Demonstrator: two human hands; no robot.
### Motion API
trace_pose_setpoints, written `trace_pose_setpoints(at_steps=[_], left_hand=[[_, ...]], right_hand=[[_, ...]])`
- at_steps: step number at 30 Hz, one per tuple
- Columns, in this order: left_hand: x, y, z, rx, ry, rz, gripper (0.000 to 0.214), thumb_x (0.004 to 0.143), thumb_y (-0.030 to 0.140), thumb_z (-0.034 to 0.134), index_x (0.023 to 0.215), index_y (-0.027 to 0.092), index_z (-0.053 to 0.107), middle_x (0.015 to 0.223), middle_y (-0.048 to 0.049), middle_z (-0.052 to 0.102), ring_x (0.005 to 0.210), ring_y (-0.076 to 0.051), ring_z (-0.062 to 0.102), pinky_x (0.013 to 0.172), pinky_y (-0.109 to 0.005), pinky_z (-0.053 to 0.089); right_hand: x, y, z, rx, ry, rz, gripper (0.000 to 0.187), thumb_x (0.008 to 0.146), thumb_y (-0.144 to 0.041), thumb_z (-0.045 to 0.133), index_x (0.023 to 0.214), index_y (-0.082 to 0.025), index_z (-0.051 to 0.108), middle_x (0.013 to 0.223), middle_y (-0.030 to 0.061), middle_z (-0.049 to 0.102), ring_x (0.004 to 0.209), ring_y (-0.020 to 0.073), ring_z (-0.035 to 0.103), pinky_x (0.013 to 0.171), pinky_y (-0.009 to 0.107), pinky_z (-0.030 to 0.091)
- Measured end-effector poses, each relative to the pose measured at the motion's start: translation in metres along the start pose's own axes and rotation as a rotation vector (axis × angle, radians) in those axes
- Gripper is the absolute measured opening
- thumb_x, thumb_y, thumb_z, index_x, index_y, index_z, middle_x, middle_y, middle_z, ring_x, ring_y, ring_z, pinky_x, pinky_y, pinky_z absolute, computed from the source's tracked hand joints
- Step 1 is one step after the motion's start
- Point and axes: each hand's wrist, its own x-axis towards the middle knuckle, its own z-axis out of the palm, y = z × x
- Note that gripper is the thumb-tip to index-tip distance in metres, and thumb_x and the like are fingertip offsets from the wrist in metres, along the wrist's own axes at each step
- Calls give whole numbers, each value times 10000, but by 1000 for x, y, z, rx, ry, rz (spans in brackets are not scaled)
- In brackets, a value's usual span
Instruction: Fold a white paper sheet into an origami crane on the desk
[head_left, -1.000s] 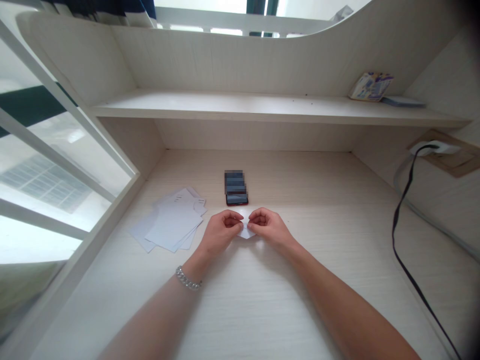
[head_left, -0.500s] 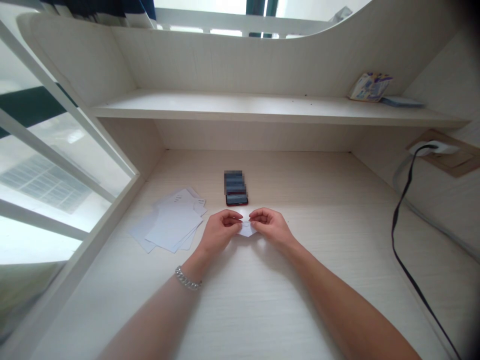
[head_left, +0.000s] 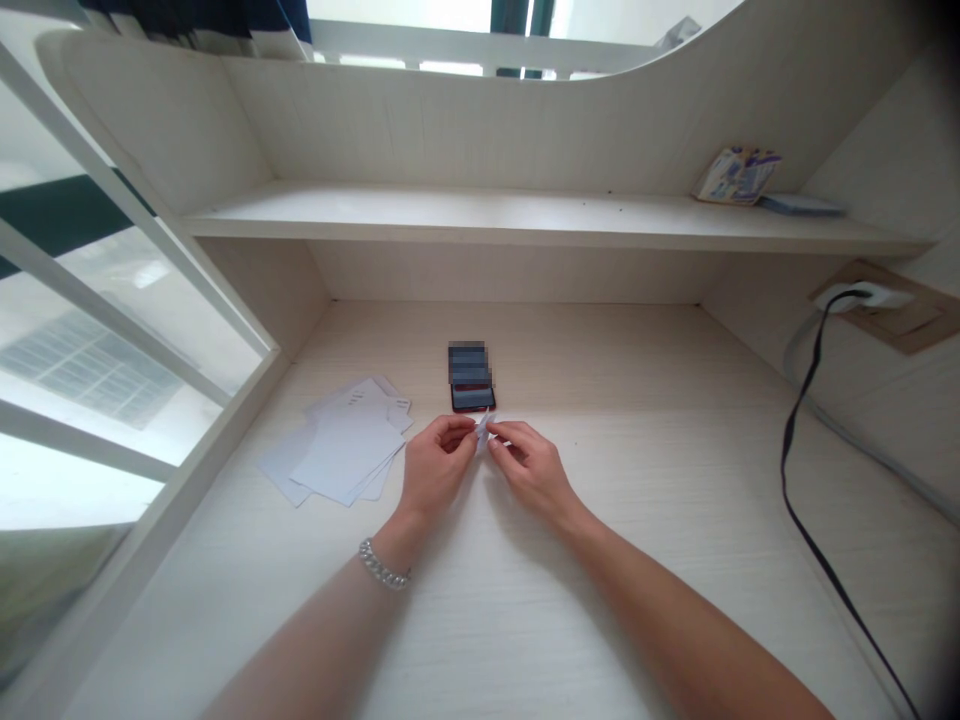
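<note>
A small folded piece of white paper (head_left: 482, 432) stands on edge between my two hands, just in front of a phone. My left hand (head_left: 441, 462) pinches its left side between thumb and fingers. On the other side, my right hand (head_left: 531, 466) has its thumb and index finger closed at the paper's right edge. The fingers cover part of the paper, so its full shape is hidden. The phone (head_left: 472, 398) lies flat on the desk, its screen blurred out. A silver chain bracelet (head_left: 384, 566) circles my left wrist.
Several loose white sheets (head_left: 349, 445) overlap on the desk (head_left: 675, 480) left of my hands. Above the desk's back runs a shelf (head_left: 465, 212) with a colourful packet (head_left: 739, 175). At right, a black cable (head_left: 789, 440) hangs from a wall socket (head_left: 892, 305).
The folded paper has turned from lying nearly flat to standing on edge. My hands have drawn closer together, and the right fingers have shifted left along it.
</note>
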Motion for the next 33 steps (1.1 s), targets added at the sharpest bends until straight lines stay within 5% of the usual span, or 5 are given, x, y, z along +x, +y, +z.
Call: trace_pose_setpoints(at_steps=[4, 11, 18, 24, 33], left_hand=[[-4, 2, 3, 51, -99, 12, 266, 778, 312, 578, 992, 165, 637, 993, -77, 674, 895, -174, 636, 841, -300, 494], [-6, 6, 3, 198, -176, 97, 238, 802, 276, 545, 989, 189, 664, 1004, -57, 674, 901, -163, 619, 804, -271, 495], [1, 10, -6, 345, 79, 176, 236, 727, 321, 629, 921, 191, 667, 939, -54, 659, 741, -136, 588, 681, -255, 490], [3, 6, -5, 170, -183, 8, 268, 725, 348, 627, 907, 160, 684, 908, -74, 693, 822, -185, 637, 707, -260, 507], [4, 1, -7, 122, -222, -53, 241, 708, 343, 648, 850, 151, 684, 853, -73, 702, 769, -173, 638, 693, -259, 494]], right_hand=[[4, 5, -1, 193, -47, 145, 293, 807, -369, 554, 1036, -222, 661, 1069, 76, 646, 977, 212, 592, 838, 325, 461], [10, 20, -2, 356, 26, 269, 290, 711, -377, 664, 893, -151, 658, 876, 82, 686, 787, 194, 625, 724, 310, 487], [12, 24, -4, 402, -47, 341, 253, 687, -383, 668, 796, -154, 678, 752, 51, 673, 650, 157, 606, 617, 281, 497], [11, 20, -7, 384, -121, 342, 286, 663, -393, 687, 807, -146, 681, 744, 53, 666, 601, 142, 599, 576, 266, 490], [11, 19, -7, 356, -91, 275, 209, 645, -309, 703, 780, -152, 670, 747, 57, 675, 675, 160, 616, 632, 275, 489]])
